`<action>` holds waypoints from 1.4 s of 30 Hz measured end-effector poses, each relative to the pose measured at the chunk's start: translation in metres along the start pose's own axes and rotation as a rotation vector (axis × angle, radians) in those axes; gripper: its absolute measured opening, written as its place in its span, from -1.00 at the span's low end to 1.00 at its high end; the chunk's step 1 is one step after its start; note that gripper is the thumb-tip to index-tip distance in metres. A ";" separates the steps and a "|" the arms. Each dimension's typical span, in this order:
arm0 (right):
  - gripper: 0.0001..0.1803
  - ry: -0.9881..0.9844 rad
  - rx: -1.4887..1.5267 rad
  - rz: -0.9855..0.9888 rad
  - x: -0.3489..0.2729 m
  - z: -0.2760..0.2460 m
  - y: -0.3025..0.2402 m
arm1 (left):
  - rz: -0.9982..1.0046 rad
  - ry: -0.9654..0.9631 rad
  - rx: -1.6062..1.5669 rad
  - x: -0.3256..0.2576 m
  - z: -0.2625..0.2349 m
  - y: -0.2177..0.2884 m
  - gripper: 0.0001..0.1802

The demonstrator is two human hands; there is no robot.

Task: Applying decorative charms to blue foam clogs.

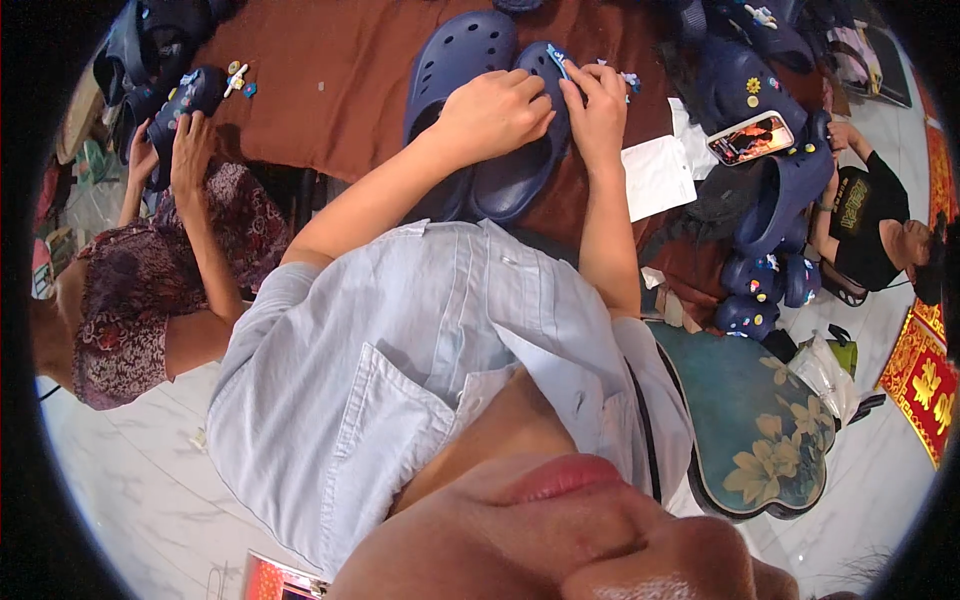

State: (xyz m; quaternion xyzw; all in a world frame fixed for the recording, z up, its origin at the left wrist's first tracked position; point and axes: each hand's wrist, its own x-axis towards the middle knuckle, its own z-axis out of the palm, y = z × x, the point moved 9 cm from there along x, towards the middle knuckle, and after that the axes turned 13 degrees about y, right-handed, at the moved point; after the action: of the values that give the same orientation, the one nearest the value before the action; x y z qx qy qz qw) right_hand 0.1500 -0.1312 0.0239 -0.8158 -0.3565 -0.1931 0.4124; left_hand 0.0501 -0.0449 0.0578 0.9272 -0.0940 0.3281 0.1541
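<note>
Two navy foam clogs lie side by side before me, toes pointing away: a left clog (pixel 460 50) with rows of holes and a right clog (pixel 512 188). My left hand (pixel 500 112) reaches across to the right clog's upper, its fingers curled against it and their tips hidden. A long light-blue charm (pixel 556 60) sits at that clog's toe. Thumb and fingers of my right hand (pixel 598 108) are bent at the charm and the clog's outer side. More small charms (pixel 630 82) show just beyond my right fingers.
A brown cloth (pixel 320 110) covers the table. At right are white paper (pixel 658 178), a lit phone (pixel 750 138) and several charm-covered clogs (pixel 750 275). On the left a co-worker's hands (pixel 190 150) hold a decorated clog (pixel 190 95). Another person (pixel 870 215) sits at far right.
</note>
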 end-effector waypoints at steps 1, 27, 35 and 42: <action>-0.73 0.045 0.021 0.012 -0.001 0.001 0.000 | 0.001 -0.003 0.002 0.000 0.000 0.001 -0.82; -0.88 0.129 -0.114 -0.146 0.002 -0.006 -0.012 | 0.001 -0.006 0.022 0.000 0.004 0.008 -0.83; -0.87 -0.172 -0.416 -0.584 0.005 0.009 -0.052 | 0.011 0.008 0.002 -0.005 0.001 0.010 -0.81; -0.86 -0.375 -0.352 -0.456 0.020 0.024 -0.026 | 0.036 -0.012 0.004 0.001 0.002 0.009 -0.81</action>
State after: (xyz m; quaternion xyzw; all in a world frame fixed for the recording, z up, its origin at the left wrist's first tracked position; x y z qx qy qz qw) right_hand 0.1447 -0.0920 0.0361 -0.7950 -0.5606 -0.1857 0.1388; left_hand 0.0496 -0.0543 0.0594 0.9277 -0.1111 0.3254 0.1456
